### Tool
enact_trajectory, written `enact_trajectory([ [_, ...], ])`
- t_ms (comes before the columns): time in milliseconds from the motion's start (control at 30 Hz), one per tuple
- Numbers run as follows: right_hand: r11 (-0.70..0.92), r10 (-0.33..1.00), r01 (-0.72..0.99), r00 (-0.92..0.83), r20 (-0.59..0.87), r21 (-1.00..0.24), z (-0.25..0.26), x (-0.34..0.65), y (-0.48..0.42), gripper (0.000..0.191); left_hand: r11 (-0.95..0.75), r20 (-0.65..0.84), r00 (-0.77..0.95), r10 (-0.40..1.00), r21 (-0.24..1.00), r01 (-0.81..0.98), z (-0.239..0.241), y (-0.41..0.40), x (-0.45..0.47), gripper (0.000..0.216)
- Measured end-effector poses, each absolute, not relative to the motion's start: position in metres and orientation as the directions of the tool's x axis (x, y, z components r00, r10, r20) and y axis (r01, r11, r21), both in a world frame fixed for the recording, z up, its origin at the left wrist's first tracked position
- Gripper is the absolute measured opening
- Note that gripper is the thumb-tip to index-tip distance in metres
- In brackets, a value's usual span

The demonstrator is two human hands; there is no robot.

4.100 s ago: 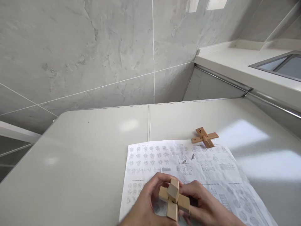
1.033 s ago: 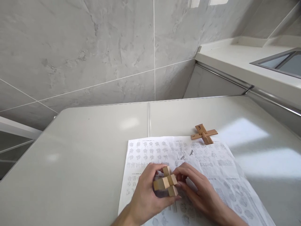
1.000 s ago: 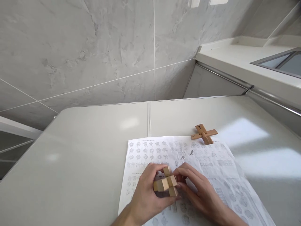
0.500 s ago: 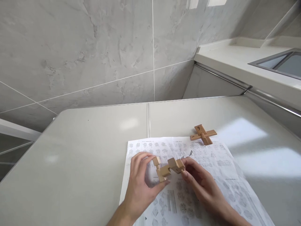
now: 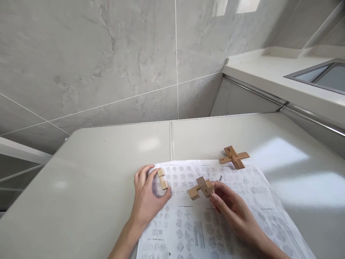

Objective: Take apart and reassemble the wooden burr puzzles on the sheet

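My left hand pinches a notched wooden puzzle piece between thumb and index finger, above the left part of the printed sheet. To its right, my right hand grips a small assembly of interlocked wooden puzzle pieces by its right end. A notched arm of that assembly points left toward the single piece, with a gap between the two. Behind my right hand, a cross-shaped wooden puzzle assembly with black marks on its faces lies at the sheet's far edge.
A large paper sheet printed with rows of small diagrams lies under both hands. The pale table has a seam across its middle. A tiled wall stands behind, and a white counter runs at the right.
The notched piece in my left hand has come apart from the assembly and moved left and slightly away from me. My right hand has stayed nearly in place, holding the rest.
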State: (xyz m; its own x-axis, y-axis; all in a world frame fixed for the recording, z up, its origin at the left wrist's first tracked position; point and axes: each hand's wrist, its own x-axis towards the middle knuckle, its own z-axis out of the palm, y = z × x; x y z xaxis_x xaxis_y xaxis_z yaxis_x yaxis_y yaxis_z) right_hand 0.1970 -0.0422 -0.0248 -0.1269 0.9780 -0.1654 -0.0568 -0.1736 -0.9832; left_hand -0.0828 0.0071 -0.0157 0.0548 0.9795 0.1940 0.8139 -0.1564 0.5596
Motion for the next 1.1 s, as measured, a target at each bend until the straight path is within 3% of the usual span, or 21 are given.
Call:
enact_trajectory([
  [233,-0.192,0.971,-0.075,-0.161,-0.179,-0.978,-0.026,0.198,-0.041,0.038,-0.183,0.245,0.053,0.968,0.547,0.817,-0.009,0.004,-0.079,0.064],
  [367,-0.198,0.965,-0.073,-0.191,-0.181,-0.977,-0.027,0.199,-0.041,0.033,-0.42,0.407,0.212,0.888,0.536,0.732,0.0,-0.008,-0.066,0.038],
  [467,-0.181,0.963,-0.06,-0.215,-0.164,-0.982,-0.027,0.199,-0.043,0.031,-0.53,0.378,0.373,0.848,0.583,0.615,0.006,-0.017,-0.056,0.027],
  [600,-0.152,0.959,-0.018,-0.245,-0.143,-0.988,-0.024,0.195,-0.047,0.031,-0.493,0.285,0.44,0.852,0.723,0.485,0.009,-0.026,-0.046,0.028],
  [800,-0.1,0.954,0.015,-0.282,-0.1,-0.995,-0.022,0.192,-0.049,0.029,-0.37,0.18,0.425,0.887,0.827,0.422,0.009,-0.031,-0.041,0.015],
  [1100,-0.082,0.939,0.055,-0.33,-0.096,-0.995,-0.018,0.194,-0.047,0.033,-0.296,0.113,0.417,0.902,0.865,0.406,0.005,-0.03,-0.04,0.013],
])
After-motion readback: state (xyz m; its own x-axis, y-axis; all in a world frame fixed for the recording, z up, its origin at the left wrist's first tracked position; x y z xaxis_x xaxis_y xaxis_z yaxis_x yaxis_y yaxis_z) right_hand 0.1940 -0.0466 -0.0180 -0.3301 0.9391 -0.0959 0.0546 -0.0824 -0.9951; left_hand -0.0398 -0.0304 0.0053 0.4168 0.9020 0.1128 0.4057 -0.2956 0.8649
